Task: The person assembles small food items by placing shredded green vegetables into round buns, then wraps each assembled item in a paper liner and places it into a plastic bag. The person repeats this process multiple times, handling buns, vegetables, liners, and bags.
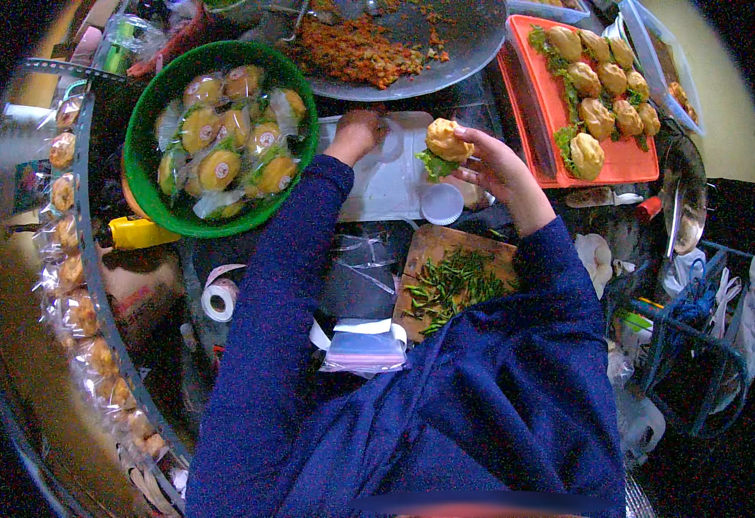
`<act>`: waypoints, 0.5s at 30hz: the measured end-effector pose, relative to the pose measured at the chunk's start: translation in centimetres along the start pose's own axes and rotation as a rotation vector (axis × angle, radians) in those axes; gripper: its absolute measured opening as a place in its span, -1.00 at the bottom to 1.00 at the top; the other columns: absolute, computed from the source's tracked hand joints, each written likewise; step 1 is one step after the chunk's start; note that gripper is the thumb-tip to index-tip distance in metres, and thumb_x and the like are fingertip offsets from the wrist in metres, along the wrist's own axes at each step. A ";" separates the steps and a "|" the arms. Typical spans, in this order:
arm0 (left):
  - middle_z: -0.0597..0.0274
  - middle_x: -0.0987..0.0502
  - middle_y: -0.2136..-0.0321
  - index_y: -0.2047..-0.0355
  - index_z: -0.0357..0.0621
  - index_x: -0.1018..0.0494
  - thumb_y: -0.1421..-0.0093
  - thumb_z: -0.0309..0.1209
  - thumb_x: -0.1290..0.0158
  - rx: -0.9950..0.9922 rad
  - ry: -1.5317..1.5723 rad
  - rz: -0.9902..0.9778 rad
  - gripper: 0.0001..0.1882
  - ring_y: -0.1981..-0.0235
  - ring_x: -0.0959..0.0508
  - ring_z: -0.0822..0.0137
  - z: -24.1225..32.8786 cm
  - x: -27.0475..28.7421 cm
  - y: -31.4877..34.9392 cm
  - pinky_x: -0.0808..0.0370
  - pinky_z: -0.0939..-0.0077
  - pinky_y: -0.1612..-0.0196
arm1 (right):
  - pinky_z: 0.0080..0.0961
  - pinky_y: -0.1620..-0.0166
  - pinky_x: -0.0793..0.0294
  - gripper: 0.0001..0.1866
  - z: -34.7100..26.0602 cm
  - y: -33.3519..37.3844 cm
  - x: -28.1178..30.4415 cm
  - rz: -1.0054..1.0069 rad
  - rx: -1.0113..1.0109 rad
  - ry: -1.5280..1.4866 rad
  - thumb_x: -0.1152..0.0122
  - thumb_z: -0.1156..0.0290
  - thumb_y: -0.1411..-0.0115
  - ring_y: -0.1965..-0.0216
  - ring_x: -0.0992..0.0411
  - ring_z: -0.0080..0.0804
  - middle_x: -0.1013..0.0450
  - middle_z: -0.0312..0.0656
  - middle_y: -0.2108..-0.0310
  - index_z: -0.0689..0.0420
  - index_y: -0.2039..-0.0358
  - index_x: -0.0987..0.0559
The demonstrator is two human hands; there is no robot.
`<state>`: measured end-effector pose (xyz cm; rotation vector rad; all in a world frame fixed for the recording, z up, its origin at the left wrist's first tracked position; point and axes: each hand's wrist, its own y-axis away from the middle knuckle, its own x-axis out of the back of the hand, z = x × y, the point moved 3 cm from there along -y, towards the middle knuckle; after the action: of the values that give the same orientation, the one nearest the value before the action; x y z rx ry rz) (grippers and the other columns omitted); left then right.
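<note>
Between the fingertips of my right hand [498, 168] is a golden filled bun [448, 141], with a green lettuce leaf hanging from its lower side. My left hand [362, 136] reaches over a white tray [373, 194], close below the rim of the big pan. Its fingers look curled and blurred, and what they hold, if anything, cannot be made out. Beside those fingers is a pale, translucent round thing [391, 141]. A white fluted paper cup [442, 205] stands at the tray's right edge, just below the held bun.
Left stands a green basket [140, 186] of wrapped buns. A pan [472, 65] of orange-red filling is at the top. Lettuce-lined buns fill an orange tray [559, 177] at right. Green chillies [451, 285] lie on a wooden board [420, 246]; plastic bags [360, 347] lie nearer me.
</note>
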<state>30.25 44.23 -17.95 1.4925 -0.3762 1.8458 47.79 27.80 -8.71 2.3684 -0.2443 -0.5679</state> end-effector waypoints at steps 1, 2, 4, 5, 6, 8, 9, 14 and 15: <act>-0.08 -0.54 0.29 0.17 -0.09 -0.48 -0.04 -0.19 -0.10 -0.032 0.007 0.037 -0.63 0.26 -0.54 -0.06 -0.3 -0.4 -0.5 -0.47 0.10 0.18 | -0.47 0.09 -0.46 -0.51 0.1 0.1 0.3 -0.001 0.004 -0.026 -0.21 0.09 -0.09 0.08 -0.41 -0.44 -0.43 -0.25 0.09 0.04 0.01 -0.44; -0.08 -0.54 0.31 0.20 -0.10 -0.50 -0.04 -0.19 -0.10 -0.056 0.016 0.069 -0.65 0.28 -0.54 -0.07 -0.6 -0.9 -1.0 -0.47 0.09 0.19 | -0.48 0.13 -0.47 -0.54 0.2 0.2 0.5 -0.002 0.009 -0.052 -0.24 0.11 -0.07 0.10 -0.40 -0.45 -0.43 -0.26 0.11 0.02 0.05 -0.46; -0.09 -0.54 0.33 0.26 -0.11 -0.52 -0.05 -0.19 -0.10 -0.106 0.055 0.160 -0.68 0.31 -0.54 -0.08 -1.2 -1.4 -1.1 -0.47 0.09 0.20 | -0.50 0.18 -0.48 -0.58 0.3 0.4 0.7 -0.001 0.015 -0.073 -0.26 0.14 -0.05 0.13 -0.40 -0.46 -0.43 -0.28 0.14 0.00 0.09 -0.48; -0.09 -0.54 0.34 0.29 -0.13 -0.53 -0.05 -0.19 -0.09 -0.132 0.086 0.219 -0.69 0.32 -0.54 -0.09 -1.4 -1.4 -0.9 -0.47 0.08 0.21 | -0.50 0.18 -0.48 -0.58 0.4 0.5 0.7 0.002 0.016 -0.069 -0.26 0.14 -0.05 0.13 -0.40 -0.46 -0.43 -0.28 0.14 0.00 0.08 -0.48; -0.10 -0.54 0.35 0.32 -0.14 -0.54 -0.05 -0.19 -0.09 -0.158 0.117 0.278 -0.70 0.32 -0.54 -0.10 -1.5 -1.3 -0.6 -0.47 0.08 0.21 | -0.50 0.17 -0.48 -0.58 0.4 0.7 0.7 0.017 0.011 -0.070 -0.26 0.14 -0.06 0.13 -0.40 -0.46 -0.43 -0.28 0.14 0.00 0.08 -0.48; -0.10 -0.54 0.36 0.35 -0.16 -0.55 -0.05 -0.22 -0.10 -0.146 0.089 0.225 -0.72 0.31 -0.54 -0.10 -1.5 -0.8 -0.1 -0.46 0.07 0.20 | -0.49 0.17 -0.48 -0.57 0.4 0.9 0.4 0.010 0.023 -0.067 -0.26 0.13 -0.06 0.12 -0.40 -0.46 -0.42 -0.28 0.13 0.00 0.08 -0.47; -0.11 -0.54 0.36 0.37 -0.17 -0.56 -0.04 -0.23 -0.10 -0.139 0.074 0.198 -0.73 0.31 -0.53 -0.11 -1.2 -0.3 0.2 -0.46 0.07 0.20 | -0.48 0.16 -0.48 -0.56 0.4 1.1 0.2 0.015 0.023 -0.072 -0.26 0.13 -0.06 0.12 -0.40 -0.46 -0.42 -0.28 0.12 0.00 0.07 -0.47; -0.11 -0.55 0.46 0.40 -0.23 -0.55 -0.02 -0.29 -0.09 -0.008 0.202 0.173 -0.75 0.39 -0.53 -0.12 0.5 2.9 2.9 -0.48 0.10 0.25 | -0.47 0.15 -0.46 -0.54 0.4 1.7 -0.4 0.003 0.009 -0.041 -0.27 0.11 -0.05 0.10 -0.38 -0.44 -0.41 -0.27 0.10 0.00 0.06 -0.46; -0.11 -0.55 0.48 0.42 -0.24 -0.55 -0.01 -0.29 -0.09 0.046 0.197 0.145 -0.75 0.42 -0.53 -0.12 0.8 3.2 3.3 -0.48 0.11 0.27 | -0.47 0.15 -0.46 -0.53 0.3 1.8 -0.5 -0.010 0.015 -0.039 -0.27 0.11 -0.05 0.09 -0.38 -0.43 -0.41 -0.27 0.10 0.00 0.05 -0.46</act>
<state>28.32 42.58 -14.04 1.3278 -0.3565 2.1085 47.19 26.40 -7.55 2.3761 -0.2549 -0.6190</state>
